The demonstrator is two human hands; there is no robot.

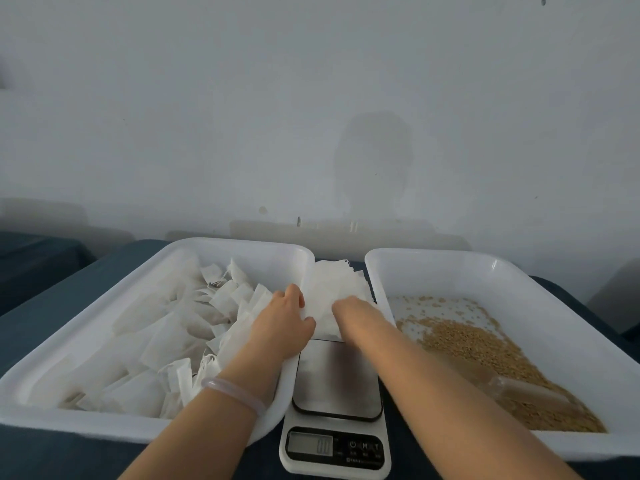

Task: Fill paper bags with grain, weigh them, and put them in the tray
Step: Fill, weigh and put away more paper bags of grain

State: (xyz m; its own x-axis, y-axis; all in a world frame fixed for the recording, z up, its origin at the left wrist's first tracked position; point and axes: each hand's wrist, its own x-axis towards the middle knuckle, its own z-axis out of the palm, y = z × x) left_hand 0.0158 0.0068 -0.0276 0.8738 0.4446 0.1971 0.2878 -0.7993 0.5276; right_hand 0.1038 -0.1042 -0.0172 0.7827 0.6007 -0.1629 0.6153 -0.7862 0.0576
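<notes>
At far left, table cloth: dark blue, spread under everything, running back to a pale grey wall marked with faint stains and shadows.
left tray: white plastic, heaped with white paper bags, strings hanging loose.
left hand: bracelet at the wrist, reaching across the tray's right rim, thumb and fingers pinching the near edge of the bag stack.
bag stack: flat bags lying between the two trays, just behind the scale.
scale: white, steel platform, display lit at the near edge, digits blurred.
right hand: knuckles up, fingers bent down onto the stack; grasp or mere touch impossible to tell.
right tray: white, with grain piled toward the near right and a clear scoop lying in it.
</notes>
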